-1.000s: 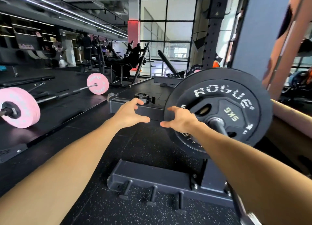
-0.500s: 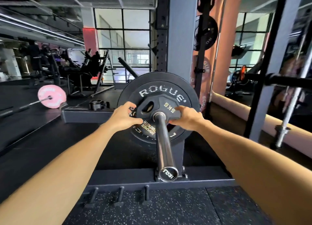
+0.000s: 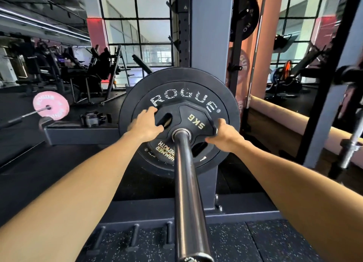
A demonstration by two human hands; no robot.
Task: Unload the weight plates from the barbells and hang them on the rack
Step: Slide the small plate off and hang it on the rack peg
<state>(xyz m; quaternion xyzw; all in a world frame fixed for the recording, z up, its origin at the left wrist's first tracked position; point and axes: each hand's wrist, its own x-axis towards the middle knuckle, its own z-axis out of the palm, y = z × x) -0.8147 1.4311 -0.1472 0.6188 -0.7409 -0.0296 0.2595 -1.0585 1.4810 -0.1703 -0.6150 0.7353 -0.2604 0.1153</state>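
The left hand [image 3: 145, 125] is gripping the small 5 kg plate [image 3: 193, 122] at its left edge, fingers curling over the rim just beside the oval grip slot [image 3: 166, 120], thumb lying under them on the plate's face. The right hand [image 3: 223, 135] is clamping the opposite edge, fingertips [image 3: 211, 124] hooking round the angular rim while the thumb is pressing from below. Between the two hands the barbell sleeve [image 3: 185, 183] is running straight out toward the camera, and the plate is sitting on it, threaded through its centre hole.

Directly behind the fingers the large Rogue plate [image 3: 179, 84] is sitting flush against the small one on the same sleeve. Beyond that the grey upright of the rack [image 3: 211, 35] is rising, and further right another dark plate [image 3: 245, 14] is hanging high on a peg. Far off to the left of the left hand, a pink plate [image 3: 51, 106] is resting on another bar near the floor.

The small plate is probably handling as a rigid, fairly light, rubber-coated disc, not slippery. Two hands on opposite edges are likely keeping it square so it is not binding on the steel as it slides; the slots offer a surer hold for carrying. The big plate behind will be much heavier.
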